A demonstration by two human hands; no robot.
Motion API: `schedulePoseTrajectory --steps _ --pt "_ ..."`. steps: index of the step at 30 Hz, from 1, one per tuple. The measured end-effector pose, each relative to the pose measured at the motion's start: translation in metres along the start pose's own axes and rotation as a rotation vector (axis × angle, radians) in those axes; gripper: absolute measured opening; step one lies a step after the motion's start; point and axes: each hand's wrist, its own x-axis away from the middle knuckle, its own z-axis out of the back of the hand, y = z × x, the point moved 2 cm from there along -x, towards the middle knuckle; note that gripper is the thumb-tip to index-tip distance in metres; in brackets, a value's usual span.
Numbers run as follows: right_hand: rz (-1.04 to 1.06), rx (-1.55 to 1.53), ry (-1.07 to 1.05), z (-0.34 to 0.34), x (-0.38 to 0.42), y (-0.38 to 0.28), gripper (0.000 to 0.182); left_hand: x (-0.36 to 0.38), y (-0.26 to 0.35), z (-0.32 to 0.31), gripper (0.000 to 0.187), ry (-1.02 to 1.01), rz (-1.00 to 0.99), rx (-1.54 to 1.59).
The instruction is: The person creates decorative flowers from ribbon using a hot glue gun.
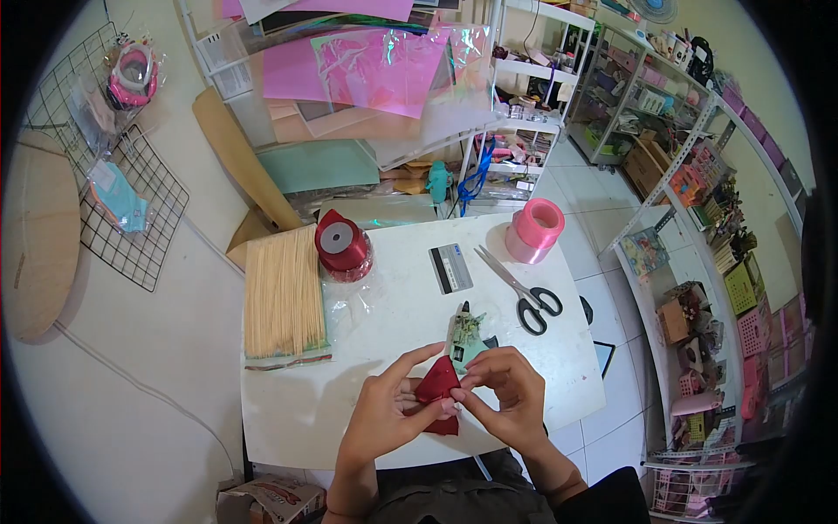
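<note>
Close to the table's front edge, a piece of folded dark-red satin ribbon (438,381) is held between both hands. My left hand (390,405) grips it from the left, thumb in front and fingers behind. From the right, my right hand (508,395) pinches its edge between thumb and fingertips. A loose end of the ribbon hangs below the fingers. Just beyond the hands lies a mint-green glue gun (469,341) with a dark tip, partly hidden by my right hand.
On the white table (288,419) lie bamboo skewers (284,293), a red ribbon roll (343,251), a grey card (450,268), black-handled scissors (522,293) and pink ribbon rolls (535,230). Shelves (698,288) stand right; a wall with wire grids (131,218) is left.
</note>
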Motion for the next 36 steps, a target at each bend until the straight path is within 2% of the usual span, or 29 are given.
schedulePoseTrajectory --steps 9,11,17,23,33,36 --pt "-0.028 0.040 0.027 0.001 0.000 -0.004 0.047 0.001 0.003 0.000 0.053 0.026 -0.023 -0.018" --pt "-0.046 -0.030 0.055 0.002 0.000 -0.006 0.054 0.002 0.003 0.001 0.053 0.034 -0.025 -0.022" --pt "-0.190 -0.272 -0.018 0.002 -0.001 0.008 0.053 0.000 -0.004 0.000 0.054 0.045 -0.052 0.000" --pt "-0.239 -0.294 -0.020 0.002 -0.003 0.008 0.052 0.000 -0.001 -0.001 0.054 0.037 -0.056 -0.046" --pt "-0.205 -0.312 -0.008 0.001 -0.005 0.005 0.054 0.000 -0.002 -0.001 0.054 0.024 -0.049 -0.013" --pt "-0.211 -0.278 -0.086 0.001 -0.005 0.004 0.053 0.000 -0.002 -0.002 0.054 0.017 -0.059 -0.015"
